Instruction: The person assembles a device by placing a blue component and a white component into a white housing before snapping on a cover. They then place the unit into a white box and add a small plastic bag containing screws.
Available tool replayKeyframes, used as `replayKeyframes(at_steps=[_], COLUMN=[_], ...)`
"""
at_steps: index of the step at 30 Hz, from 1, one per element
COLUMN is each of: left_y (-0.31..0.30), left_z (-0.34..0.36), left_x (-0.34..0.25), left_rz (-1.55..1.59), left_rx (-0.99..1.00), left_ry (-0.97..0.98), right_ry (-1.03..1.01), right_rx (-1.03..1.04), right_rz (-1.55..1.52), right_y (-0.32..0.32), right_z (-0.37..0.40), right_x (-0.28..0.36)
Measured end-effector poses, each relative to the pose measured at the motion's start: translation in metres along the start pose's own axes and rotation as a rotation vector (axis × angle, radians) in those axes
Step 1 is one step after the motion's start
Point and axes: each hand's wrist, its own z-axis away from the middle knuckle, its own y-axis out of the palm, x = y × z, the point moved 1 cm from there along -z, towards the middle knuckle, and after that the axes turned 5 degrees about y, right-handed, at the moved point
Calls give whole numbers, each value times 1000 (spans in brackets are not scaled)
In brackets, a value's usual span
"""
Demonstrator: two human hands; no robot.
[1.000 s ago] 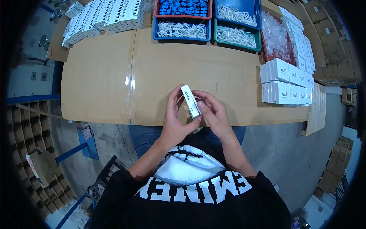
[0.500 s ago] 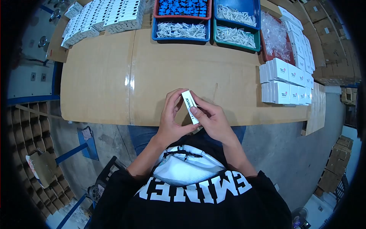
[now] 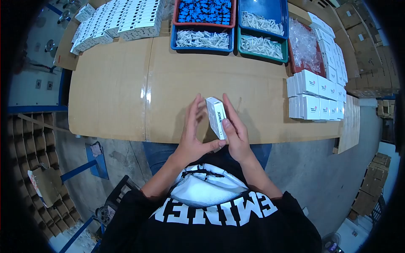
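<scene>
A small white box (image 3: 216, 119) with dark lettering along its narrow side stands tilted between my hands, over the front part of the table. My right hand (image 3: 238, 141) grips it, the thumb on the lettered side and the fingers behind its right edge. On the other side, my left hand (image 3: 190, 137) is open, its fingers raised and spread away from the box. The left thumb reaches across to the box's lower end, close to my right thumb.
Cardboard covers the table (image 3: 109, 97). At the back are a red tray of blue parts (image 3: 204, 12), a blue tray of white pieces (image 3: 202, 40) and a green tray (image 3: 261, 48). White boxes are stacked at left (image 3: 139, 21) and right (image 3: 312, 107), beside clear plastic bags (image 3: 304, 46).
The box has turned so that a broad face now shows beside the lettered side. My left fingers have come off it and straightened, while my right hand keeps its hold.
</scene>
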Motion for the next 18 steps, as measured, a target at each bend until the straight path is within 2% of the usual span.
replayKeyframes(at_steps=[1,3,4,8,11,13,16,18], left_y=[0,4,9,6,3,2,5,5], left_z=[0,4,6,2,4,6,10,13], left_x=[0,0,-3,-7,-7,-6,-9,-5], left_rz=[-1,228,202,208,214,-26,-184,-249], left_rx=[2,112,67,80,105,167,146,136], left_ry=[5,-92,-123,-169,-115,2,107,169], right_ry=[-5,-143,-173,-142,-143,-171,-239,-206], right_rx=[-1,106,130,105,40,53,87,95], right_rz=[1,143,263,50,111,95,168,141], right_y=[-2,-9,-12,-7,-6,-5,-6,0], right_z=[-2,-4,-5,-4,-2,-2,-2,4], right_x=[-2,-6,-6,-9,-12,-9,-7,-3])
